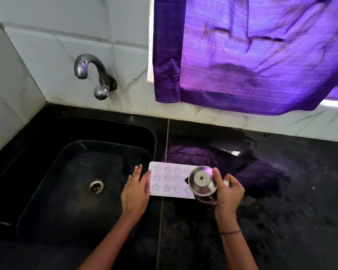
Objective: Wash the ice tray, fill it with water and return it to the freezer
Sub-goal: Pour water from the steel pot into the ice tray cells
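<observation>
Ice tray (167, 179): pale white, rectangular, moulded with star-shaped cells. I count three rows, with four columns showing. Lies flat and cells-up on the black counter (281, 191), long side running left to right. Its left end sits at the right rim of the sink (47, 172), on the counter rather than in the basin. Right end is hidden under a steel jug (202, 181) held over it. From my feed I cannot tell whether the cells hold water.
</observation>
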